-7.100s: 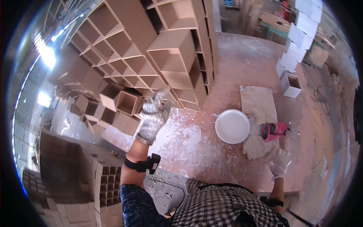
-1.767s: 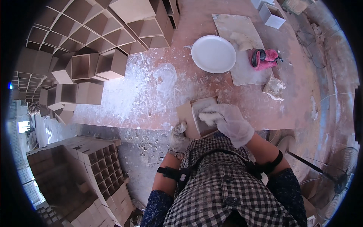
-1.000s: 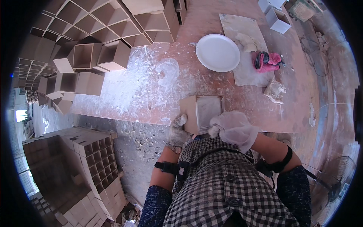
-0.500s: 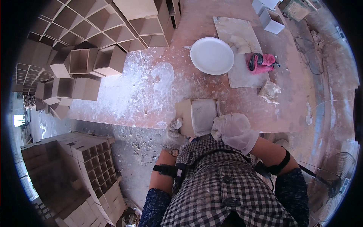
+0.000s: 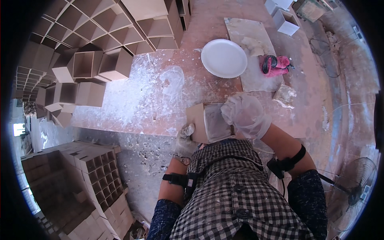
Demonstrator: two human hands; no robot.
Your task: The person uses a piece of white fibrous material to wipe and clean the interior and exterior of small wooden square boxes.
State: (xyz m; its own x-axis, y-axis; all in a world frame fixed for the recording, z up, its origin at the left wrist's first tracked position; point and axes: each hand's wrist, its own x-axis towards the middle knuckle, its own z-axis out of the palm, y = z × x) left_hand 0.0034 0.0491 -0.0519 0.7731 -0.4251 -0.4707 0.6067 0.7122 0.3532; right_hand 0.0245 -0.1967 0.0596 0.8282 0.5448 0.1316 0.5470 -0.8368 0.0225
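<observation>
Before us lies a broad reddish surface (image 5: pixel 208 44), dusted with white powder that thickens into a pale smear near its middle. Along its far left edge stand rows of open brown boxes (image 5: pixel 116 64), stacked with their mouths turned toward us, and below, off the surface, sits a lower stack of honeycombed brown blocks (image 5: pixel 96 176) on the floor. A pale flat board (image 5: pixel 250 56) lies on the right part of the surface, with a round white plate (image 5: pixel 224 58) touching its left edge and a pink tool (image 5: pixel 275 65) resting on it. Two small white boxes (image 5: pixel 286 20) stand near the board's far end. A fan (image 5: pixel 354 198) stands at the lower right, well apart from everything else.

We hold a small brown box (image 5: pixel 210 122) at the near edge of the surface, close to our checked shirt, its open grey inside facing up. Our right hand (image 5: pixel 245 115), in a thin clear glove, lies curled over the box's right rim, fingers pressed against it. Our left hand (image 5: pixel 185 138), in a powder-stained glove, grips the box's lower left corner, fingers closed on its side.
</observation>
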